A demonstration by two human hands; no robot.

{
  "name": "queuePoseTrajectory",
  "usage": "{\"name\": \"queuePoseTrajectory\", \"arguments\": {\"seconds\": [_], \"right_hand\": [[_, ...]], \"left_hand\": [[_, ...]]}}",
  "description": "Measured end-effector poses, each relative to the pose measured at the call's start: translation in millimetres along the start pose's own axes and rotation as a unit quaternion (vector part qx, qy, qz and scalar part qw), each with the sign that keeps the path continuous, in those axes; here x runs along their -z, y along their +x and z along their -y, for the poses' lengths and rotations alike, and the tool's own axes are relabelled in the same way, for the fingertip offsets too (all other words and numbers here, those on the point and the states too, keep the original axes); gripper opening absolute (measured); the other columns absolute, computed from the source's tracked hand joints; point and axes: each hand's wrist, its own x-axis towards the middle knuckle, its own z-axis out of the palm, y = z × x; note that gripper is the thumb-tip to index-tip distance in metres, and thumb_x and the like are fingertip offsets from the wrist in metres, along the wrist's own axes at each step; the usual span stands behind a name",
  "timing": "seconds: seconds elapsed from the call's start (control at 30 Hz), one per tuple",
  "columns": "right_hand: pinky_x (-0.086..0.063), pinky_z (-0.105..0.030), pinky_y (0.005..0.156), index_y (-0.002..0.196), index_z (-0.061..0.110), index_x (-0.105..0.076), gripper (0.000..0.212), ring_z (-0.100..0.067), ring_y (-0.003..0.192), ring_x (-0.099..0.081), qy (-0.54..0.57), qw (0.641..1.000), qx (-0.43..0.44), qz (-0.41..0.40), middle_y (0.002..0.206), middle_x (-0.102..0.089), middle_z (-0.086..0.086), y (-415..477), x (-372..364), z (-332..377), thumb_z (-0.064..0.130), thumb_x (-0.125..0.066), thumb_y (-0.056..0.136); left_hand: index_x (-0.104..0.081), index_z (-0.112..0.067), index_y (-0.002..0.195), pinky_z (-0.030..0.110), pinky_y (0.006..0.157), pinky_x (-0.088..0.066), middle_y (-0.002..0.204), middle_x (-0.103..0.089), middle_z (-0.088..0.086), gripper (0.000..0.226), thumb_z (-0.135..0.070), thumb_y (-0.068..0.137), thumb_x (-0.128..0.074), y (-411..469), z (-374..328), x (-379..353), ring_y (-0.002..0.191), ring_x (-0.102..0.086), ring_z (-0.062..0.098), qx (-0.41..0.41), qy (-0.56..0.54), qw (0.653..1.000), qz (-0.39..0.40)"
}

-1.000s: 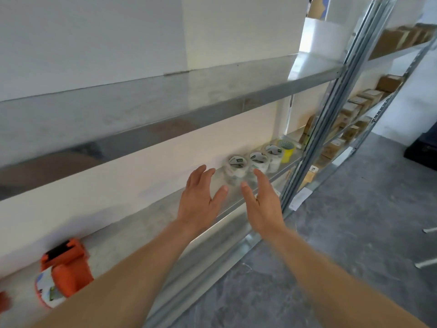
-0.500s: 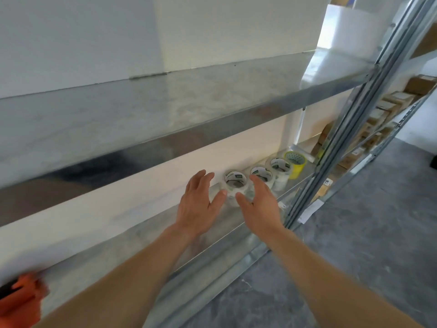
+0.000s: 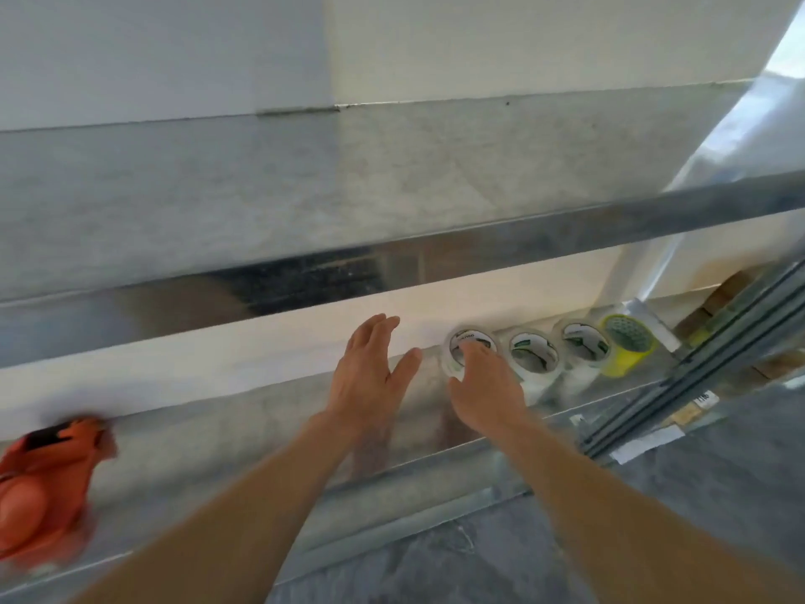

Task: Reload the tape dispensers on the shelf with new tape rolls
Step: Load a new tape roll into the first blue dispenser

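The nearest clear tape roll [image 3: 472,348] stands on edge just right of centre in the frame, first in a row of three clear rolls with a yellow roll [image 3: 627,346] at the far right end, all on the lower metal shelf [image 3: 244,429]. The right hand [image 3: 488,392] is on that first roll: fingertips over its top rim, thumb low against its near side. The grip looks only partly closed; I cannot tell whether it actually clamps the roll. The left hand [image 3: 370,372] hovers just left of it, fingers spread, holding nothing. The orange tape dispenser [image 3: 45,486] lies well apart at the lower left edge of the frame, blurred.

The rolls stand on their rims and almost touch, so a sideways pull could tip the neighbour [image 3: 533,355] or set it rolling toward the shelf's front lip. The shelf above [image 3: 435,250] hangs low, so a steep lift could knock knuckles against it.

Half a second ago both hands were short of the roll and level with each other; now the right has reached it and the left lags behind. The view has swung so more of the dispenser shows at the left
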Motion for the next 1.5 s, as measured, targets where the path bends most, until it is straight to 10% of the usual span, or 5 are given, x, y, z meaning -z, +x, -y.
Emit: {"name": "queuePoseTrajectory", "arguments": {"seconds": [0.87,1.17,1.5], "right_hand": [[-0.043,-0.029,0.072,0.113,0.006,-0.064,0.027,-0.030,0.107,-0.064,-0.075,0.987,0.033,0.135,0.115,-0.068,-0.012,28,-20,-7,0.005,-0.045,0.094],[-0.026,-0.030,0.051,0.061,0.013,-0.041,0.030,-0.020,0.060,-0.044,0.124,0.989,0.016,0.077,0.060,-0.047,-0.001,20,-11,9,0.008,-0.050,0.089],[-0.031,-0.034,0.058,0.071,-0.007,-0.052,0.025,-0.020,0.061,-0.039,0.348,0.930,0.020,0.115,0.062,-0.048,-0.007,-13,-8,53,0.014,-0.057,0.084]], "left_hand": [[-0.038,-0.019,0.147,0.041,0.111,-0.040,0.155,-0.039,0.001,0.056,-0.047,0.099,-0.047,-6,6,-8,0.139,-0.040,0.020,0.078,0.003,0.996,-0.029],[-0.037,-0.020,0.147,0.038,0.107,-0.043,0.154,-0.038,0.000,0.055,-0.045,0.099,-0.048,-13,8,-5,0.137,-0.043,0.021,0.086,0.001,0.996,-0.027],[-0.036,-0.019,0.149,0.039,0.107,-0.043,0.155,-0.037,0.001,0.056,-0.040,0.099,-0.050,-36,9,18,0.136,-0.043,0.022,0.107,0.002,0.992,-0.062]]}}
